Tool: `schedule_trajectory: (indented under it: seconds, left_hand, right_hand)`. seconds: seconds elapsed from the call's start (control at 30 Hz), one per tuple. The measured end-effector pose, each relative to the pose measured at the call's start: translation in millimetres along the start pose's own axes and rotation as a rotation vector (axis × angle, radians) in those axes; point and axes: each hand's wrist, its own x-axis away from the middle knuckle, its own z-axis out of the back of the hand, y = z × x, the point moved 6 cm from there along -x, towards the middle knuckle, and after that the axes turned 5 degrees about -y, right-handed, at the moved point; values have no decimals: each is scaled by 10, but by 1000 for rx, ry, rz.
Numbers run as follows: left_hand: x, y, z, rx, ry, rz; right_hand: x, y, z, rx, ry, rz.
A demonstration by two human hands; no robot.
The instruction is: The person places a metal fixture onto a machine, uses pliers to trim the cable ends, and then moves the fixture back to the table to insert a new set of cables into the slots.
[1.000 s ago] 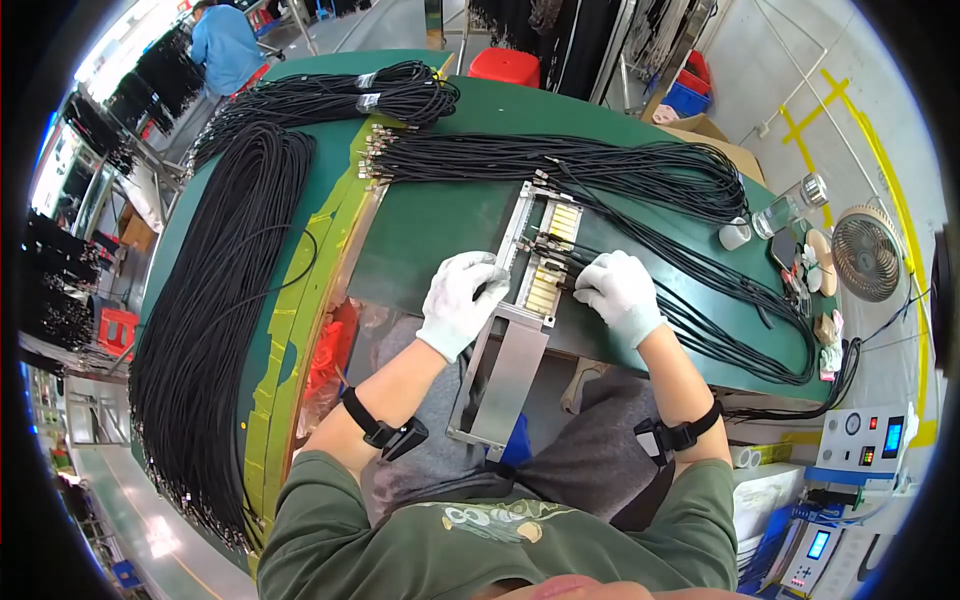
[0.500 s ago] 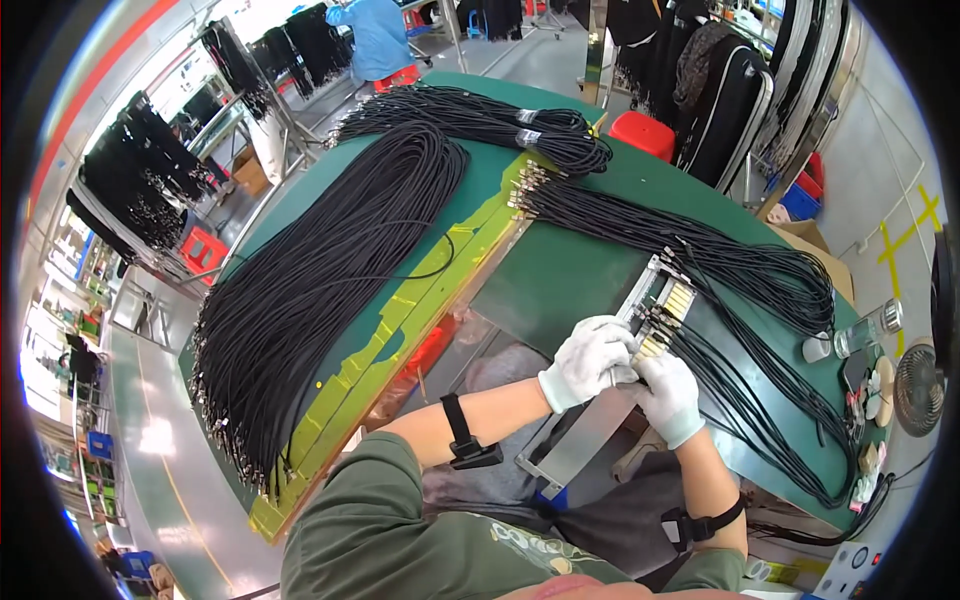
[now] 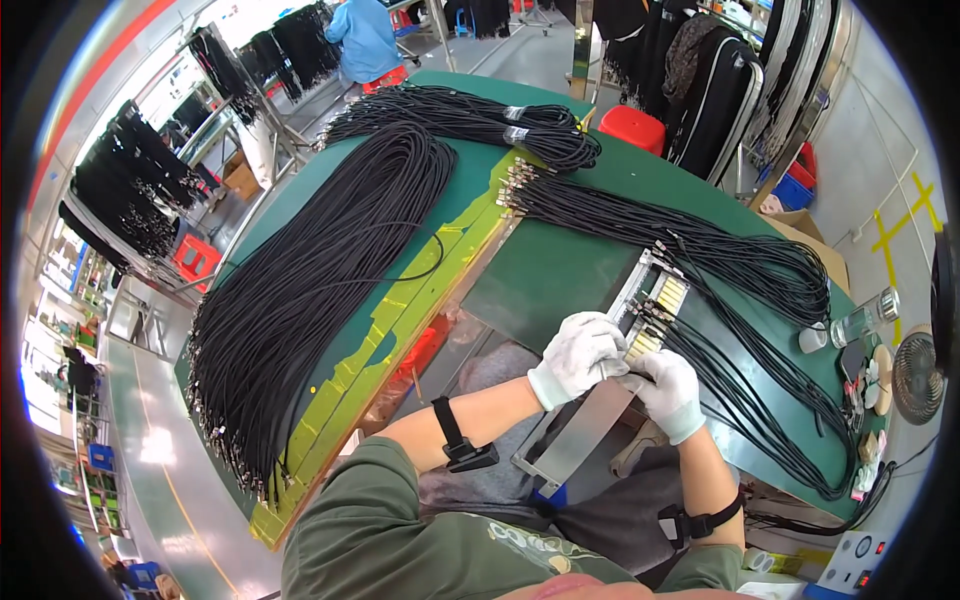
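Observation:
My left hand (image 3: 580, 358), in a white glove, has its fingers pinched together at the near end of a metal fixture (image 3: 628, 292). My right hand (image 3: 668, 394), gloved as well, is closed just right of it, thumb and fingertips almost meeting the left hand's. Whatever lies between the fingers is small and mostly hidden. Pale yellow blocks (image 3: 669, 294) sit in a row along the fixture. Ends of several black cables (image 3: 715, 365) lie at these blocks, and their lengths trail right across the table. Below my hands a bare metal plate (image 3: 580, 440) slopes toward my lap.
A large bundle of black cables (image 3: 310, 290) covers the left of the green table (image 3: 540, 280). Another bundle (image 3: 660, 215) lies beyond the fixture, and tied coils (image 3: 460, 115) lie at the far edge. A yellow-taped board (image 3: 385, 335) crosses between. Glass jar (image 3: 855, 325) and fan (image 3: 915, 375) stand right.
The fingers of both hands have shifted slightly at the fixture's near end, showing more of the yellow blocks. The whole view has moved a little.

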Motion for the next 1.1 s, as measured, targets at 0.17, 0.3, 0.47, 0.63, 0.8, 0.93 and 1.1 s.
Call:
schedule_trajectory:
  seconds: [0.17, 0.3, 0.47, 0.63, 0.8, 0.93, 1.1]
  left_hand:
    - [88, -86, -78, 29, -3, 90]
    - [111, -130, -62, 69, 26, 169]
    - [106, -154, -30, 30, 91, 122]
    - [65, -204, 172, -275, 85, 168]
    - [126, -370, 74, -200, 95, 251]
    - [187, -435, 35, -161, 79, 348]
    - [206, -434, 9, -205, 27, 341]
  right_hand:
    - [19, -8, 32, 88, -7, 2]
    - [-22, -230, 62, 210, 139, 110]
    - [117, -25, 42, 309, 21, 57]
    - [142, 278, 223, 89, 22, -88]
    - [161, 275, 188, 121, -10, -113]
    - [193, 287, 201, 155, -79, -179]
    - [205, 351, 150, 196, -139, -203]
